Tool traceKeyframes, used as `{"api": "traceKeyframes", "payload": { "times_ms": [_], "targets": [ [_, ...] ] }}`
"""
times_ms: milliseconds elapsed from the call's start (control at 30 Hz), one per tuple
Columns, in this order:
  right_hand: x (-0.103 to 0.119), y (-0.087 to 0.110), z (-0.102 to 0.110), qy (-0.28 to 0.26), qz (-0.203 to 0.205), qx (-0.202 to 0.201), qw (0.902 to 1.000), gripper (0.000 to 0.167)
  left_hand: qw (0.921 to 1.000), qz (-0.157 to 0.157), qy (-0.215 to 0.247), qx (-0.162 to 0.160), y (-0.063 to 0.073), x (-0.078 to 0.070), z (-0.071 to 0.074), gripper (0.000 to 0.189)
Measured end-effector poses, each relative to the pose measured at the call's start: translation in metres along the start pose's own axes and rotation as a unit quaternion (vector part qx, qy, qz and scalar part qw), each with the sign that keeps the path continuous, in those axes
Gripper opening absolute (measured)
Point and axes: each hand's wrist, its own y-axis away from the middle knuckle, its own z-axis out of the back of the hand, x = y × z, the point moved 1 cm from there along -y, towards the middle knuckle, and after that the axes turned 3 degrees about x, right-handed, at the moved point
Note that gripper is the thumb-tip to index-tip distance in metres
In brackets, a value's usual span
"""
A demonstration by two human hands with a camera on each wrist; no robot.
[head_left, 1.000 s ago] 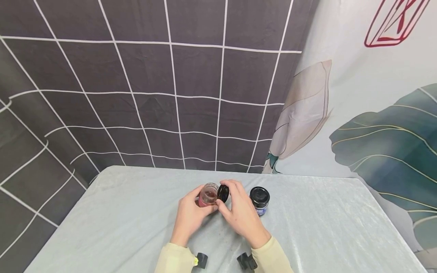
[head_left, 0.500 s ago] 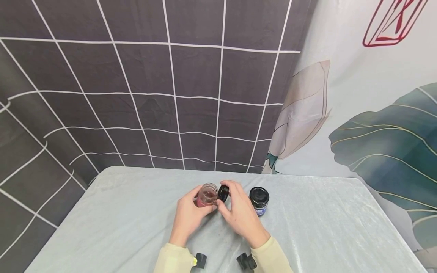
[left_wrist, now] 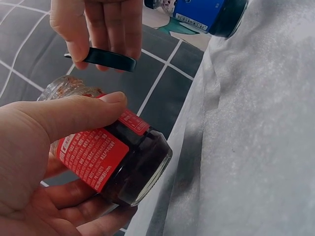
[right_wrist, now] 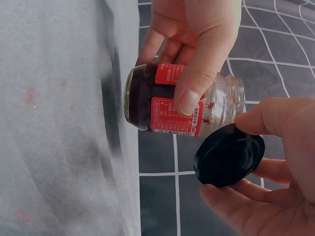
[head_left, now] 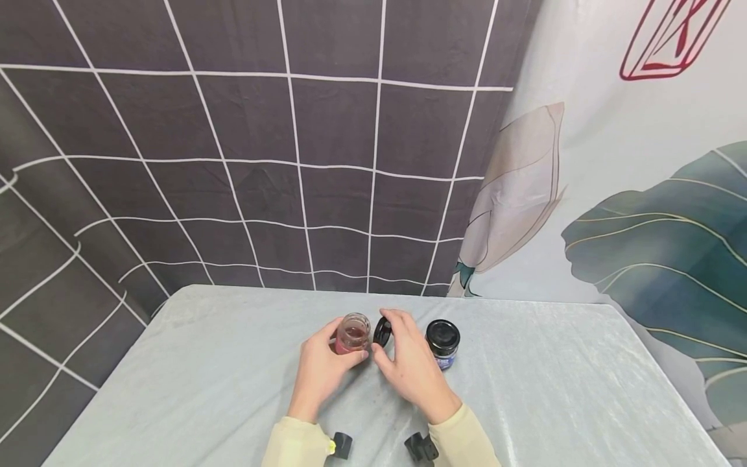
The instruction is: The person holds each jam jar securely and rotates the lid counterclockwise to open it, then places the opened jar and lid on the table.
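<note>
My left hand [head_left: 323,366] grips a glass jar [head_left: 353,337] with a red label, its thumb across the label in the left wrist view. The jar's mouth is uncovered, and dark contents fill its lower part [left_wrist: 142,162]. A black lid [right_wrist: 229,156] is pinched by its edge between the thumb and fingers of my right hand [head_left: 417,370]. That lid stands tilted on its side, just right of the jar's mouth and apart from it in the head view. Right of this hand, a second jar [head_left: 443,342] with a black lid and a blue label stands upright on the table.
A pale grey cloth covers the table [head_left: 554,376]. Behind it hangs a dark curtain [head_left: 233,194] with a white grid, joining a white leaf-patterned cloth [head_left: 525,194] on the right. Black wrist mounts [head_left: 421,447] sit at both sleeves.
The jar in my left hand has shifted slightly left, widening the gap to the lid. My right hand has barely moved. The blue-labelled jar stays in place.
</note>
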Motion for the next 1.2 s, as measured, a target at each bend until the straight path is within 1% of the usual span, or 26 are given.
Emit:
{"api": "traceKeyframes", "payload": {
  "times_ms": [200,433,667,967,1200],
  "targets": [
    [-0.0003,0.0001,-0.0005,0.001,-0.005,0.007,1.0000,0.054,1.0000,0.005,-0.004,0.000,-0.0004,0.0005,0.0006,0.061],
    [-0.0013,0.0006,-0.0028,-0.003,-0.014,0.014,0.9998,0.053,1.0000,0.007,0.001,0.000,-0.0004,0.0006,0.0015,0.061],
    [-0.0013,0.0011,-0.0038,-0.007,-0.010,0.011,0.9999,0.053,1.0000,0.009,0.002,0.001,-0.0010,0.0004,0.0022,0.062],
    [-0.0023,0.0011,-0.0048,-0.006,-0.018,0.023,0.9995,0.052,0.9999,0.015,-0.005,0.000,-0.0003,0.0023,0.0023,0.062],
    [-0.0031,0.0004,-0.0068,-0.017,-0.014,0.019,0.9996,0.053,0.9999,0.014,-0.006,0.000,0.0001,0.0045,0.0022,0.061]
  ]
}}
